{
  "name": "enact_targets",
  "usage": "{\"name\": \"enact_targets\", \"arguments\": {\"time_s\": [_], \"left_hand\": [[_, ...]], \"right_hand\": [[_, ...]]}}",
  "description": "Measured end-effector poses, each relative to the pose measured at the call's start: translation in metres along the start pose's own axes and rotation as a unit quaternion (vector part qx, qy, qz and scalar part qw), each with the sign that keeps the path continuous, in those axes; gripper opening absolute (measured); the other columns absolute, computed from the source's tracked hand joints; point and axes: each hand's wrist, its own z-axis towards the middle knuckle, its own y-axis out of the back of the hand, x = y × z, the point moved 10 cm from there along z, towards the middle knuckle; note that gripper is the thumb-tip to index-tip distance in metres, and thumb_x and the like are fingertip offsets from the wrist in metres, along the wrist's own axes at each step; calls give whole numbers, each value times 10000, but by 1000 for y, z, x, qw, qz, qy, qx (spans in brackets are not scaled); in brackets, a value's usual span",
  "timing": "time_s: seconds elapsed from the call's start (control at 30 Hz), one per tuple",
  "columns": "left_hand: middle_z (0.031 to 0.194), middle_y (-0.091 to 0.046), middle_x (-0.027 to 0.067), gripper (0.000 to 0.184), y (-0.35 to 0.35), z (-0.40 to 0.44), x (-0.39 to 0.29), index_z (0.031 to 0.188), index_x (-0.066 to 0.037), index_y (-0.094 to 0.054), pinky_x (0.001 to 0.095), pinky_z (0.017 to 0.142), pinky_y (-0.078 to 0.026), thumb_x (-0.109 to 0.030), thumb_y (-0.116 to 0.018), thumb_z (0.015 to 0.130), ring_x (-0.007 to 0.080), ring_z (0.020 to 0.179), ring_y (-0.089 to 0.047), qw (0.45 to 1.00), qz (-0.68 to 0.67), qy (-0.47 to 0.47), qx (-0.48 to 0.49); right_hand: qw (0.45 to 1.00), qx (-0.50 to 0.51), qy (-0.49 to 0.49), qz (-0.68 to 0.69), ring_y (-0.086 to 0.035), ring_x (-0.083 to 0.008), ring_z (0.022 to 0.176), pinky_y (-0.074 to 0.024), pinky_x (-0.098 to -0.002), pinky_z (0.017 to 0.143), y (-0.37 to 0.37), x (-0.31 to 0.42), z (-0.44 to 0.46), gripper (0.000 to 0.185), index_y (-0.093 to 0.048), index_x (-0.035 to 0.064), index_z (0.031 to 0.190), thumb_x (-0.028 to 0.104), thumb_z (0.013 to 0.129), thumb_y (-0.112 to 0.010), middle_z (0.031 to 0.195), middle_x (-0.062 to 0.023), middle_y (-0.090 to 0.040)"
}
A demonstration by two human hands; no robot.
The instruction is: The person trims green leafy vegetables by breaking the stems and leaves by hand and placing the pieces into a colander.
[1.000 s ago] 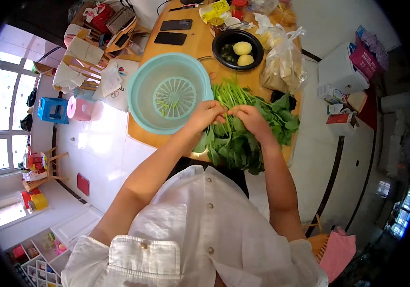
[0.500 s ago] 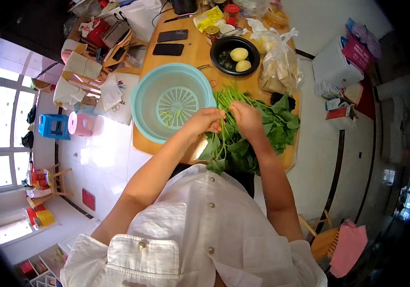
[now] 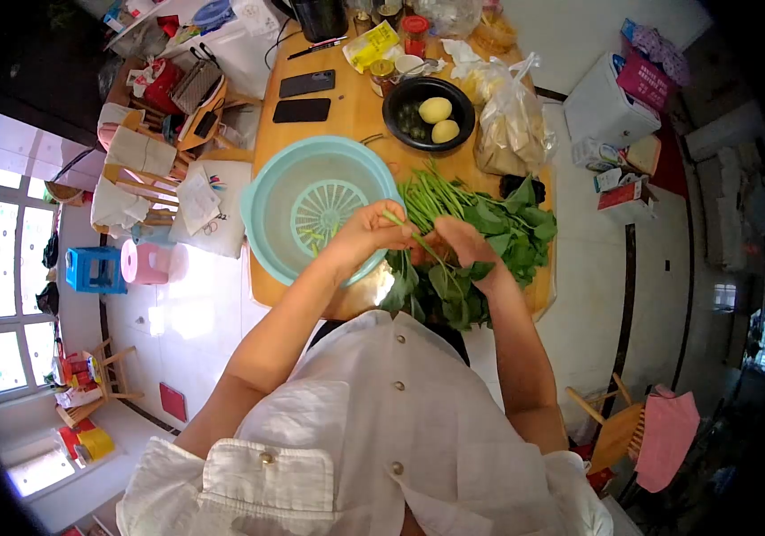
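Observation:
My left hand [image 3: 372, 230] pinches a single green stem [image 3: 418, 239] near its cut end, just over the right rim of a light-blue basin [image 3: 257, 214]. The stem slants down to the right, its leaves hanging by my right wrist. My right hand [image 3: 464, 241] is beside that stem with its fingers apart; some fingertips are hidden behind the stem. Below and between my hands lie dark green leaves [image 3: 454, 299]. A bundle of leafy greens [image 3: 512, 223] rests on the table beyond my right hand, stems pointing up-left. Inside the basin, short green pieces [image 3: 318, 239] lie on its slotted bottom.
On the wooden table [image 3: 355, 116], a black bowl [image 3: 463, 94] holds two peeled yellowish potatoes and dark pieces in water. Behind it are jars, a yellow packet [image 3: 372, 46] and plastic bags [image 3: 512, 116]. Two phones [image 3: 302, 110] lie at the left. Chairs and stools stand left.
Both hands have come down slightly from the bundle. My left hand now holds one separate stem, and my right hand's closed grip has loosened. The view has shifted a little.

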Motion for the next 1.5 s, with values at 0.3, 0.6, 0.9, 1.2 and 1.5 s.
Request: {"name": "enact_targets", "arguments": {"time_s": [0.3, 0.6, 0.9, 1.2, 1.5], "left_hand": [[792, -646, 32, 137, -55, -41, -85, 837, -107, -713, 334, 638, -479, -95, -682, 704, 215, 675, -610, 671, 638, -378, -18], [716, -549, 82, 45, -61, -41, -78, 751, -78, -649, 403, 587, -458, -78, -641, 706, 294, 649, -576, 658, 677, -316, -95], [690, -567, 95, 105, 21, -26, -55, 790, -46, -635, 365, 561, -434, -120, -570, 827, 209, 565, -548, 769, 471, -306, -307], [947, -555, 28, 355, 28, -17, 0, 1296, 17, -488, 230, 778, -500, -79, -460, 955, 77, 794, -559, 994, -69, 77, -41], [733, -648, 94, 202, -8, -42, 0, 1024, -3, -635, 364, 593, -467, -121, -519, 909, 223, 662, -633, 939, 329, -42, -89]], "right_hand": [[924, -44, 159, -345, -504, -261, 690, -410, -344, 638, -20, 30, -5, 201, -439, 25, 881, 101, 842, -621, 751, -104, -531], [892, -115, 179, -400, -552, -441, 750, -407, -470, 604, -28, 47, -8, 153, -426, 20, 914, 81, 858, -554, 749, -217, -552], [877, -190, 181, -402, -554, -407, 722, -414, -446, 593, -25, 57, -8, 110, -423, 28, 929, 105, 914, -500, 756, -209, -541], [945, -147, 149, -252, -548, -178, 696, -453, -338, 645, -2, 39, 1, 249, -543, 7, 1031, 156, 852, -633, 814, -125, -589], [910, -98, 121, -384, -600, -238, 616, -462, -322, 603, -27, 26, -2, 223, -650, -21, 868, 199, 838, -650, 735, -156, -647]]}}
